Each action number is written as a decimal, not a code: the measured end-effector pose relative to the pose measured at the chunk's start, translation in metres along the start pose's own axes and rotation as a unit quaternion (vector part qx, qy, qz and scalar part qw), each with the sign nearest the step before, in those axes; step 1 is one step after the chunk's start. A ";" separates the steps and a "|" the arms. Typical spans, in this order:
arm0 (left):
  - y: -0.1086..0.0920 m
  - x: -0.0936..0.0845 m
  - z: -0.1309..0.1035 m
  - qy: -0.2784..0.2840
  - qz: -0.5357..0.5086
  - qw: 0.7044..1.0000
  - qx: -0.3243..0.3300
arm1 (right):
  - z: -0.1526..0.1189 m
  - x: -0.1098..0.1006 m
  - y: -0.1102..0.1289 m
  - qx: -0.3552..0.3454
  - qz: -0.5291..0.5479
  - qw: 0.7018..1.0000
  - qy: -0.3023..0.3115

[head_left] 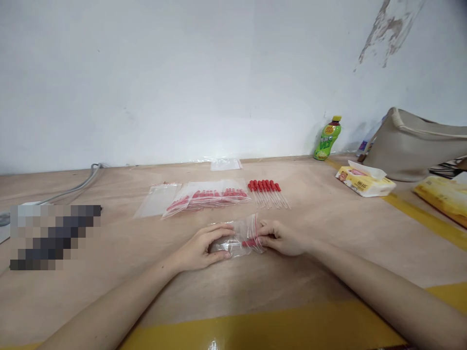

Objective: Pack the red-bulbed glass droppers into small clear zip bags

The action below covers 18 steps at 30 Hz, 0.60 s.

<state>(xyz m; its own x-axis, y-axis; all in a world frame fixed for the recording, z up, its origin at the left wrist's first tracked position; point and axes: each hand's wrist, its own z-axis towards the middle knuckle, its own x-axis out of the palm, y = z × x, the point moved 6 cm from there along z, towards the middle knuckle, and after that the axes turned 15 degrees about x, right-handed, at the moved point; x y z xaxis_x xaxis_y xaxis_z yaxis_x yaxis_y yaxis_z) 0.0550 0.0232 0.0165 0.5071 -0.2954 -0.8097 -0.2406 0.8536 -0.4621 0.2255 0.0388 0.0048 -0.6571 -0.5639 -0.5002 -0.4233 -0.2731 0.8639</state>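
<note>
A clear zip bag (239, 233) lies between my hands on the brown table, its red-lined mouth facing right. My left hand (206, 245) rests on the bag's left part, fingers apart. At the bag's mouth, my right hand (279, 236) has its fingers pinched on the red end of a stick (250, 242), which is inside the bag. Behind them is a row of several red-topped clear sticks (264, 187). Filled bags with red pieces (211, 195) overlap to the left of that row, beside a flat clear bag (158, 199).
More flat bags (225, 165) lie by the wall. A green bottle (327, 138), a tissue pack (365, 181), a yellow pack (443, 197) and a beige bag (416, 146) stand at the right. A grey cable (78, 184) and a blurred dark object (58, 238) are at the left.
</note>
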 end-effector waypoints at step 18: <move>-0.001 -0.001 0.000 0.000 0.003 1.000 -0.030 | -0.003 -0.128 -0.066 0.245 -0.085 0.869 -0.422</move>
<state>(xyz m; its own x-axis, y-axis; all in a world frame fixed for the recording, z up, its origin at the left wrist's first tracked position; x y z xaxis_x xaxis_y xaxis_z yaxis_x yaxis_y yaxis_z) 0.0546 0.0223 0.0182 0.5049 -0.2898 -0.8131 -0.2933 0.8283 -0.4774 0.3394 0.1263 0.0116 -0.6947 0.2813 -0.6620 -0.6381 0.1839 0.7477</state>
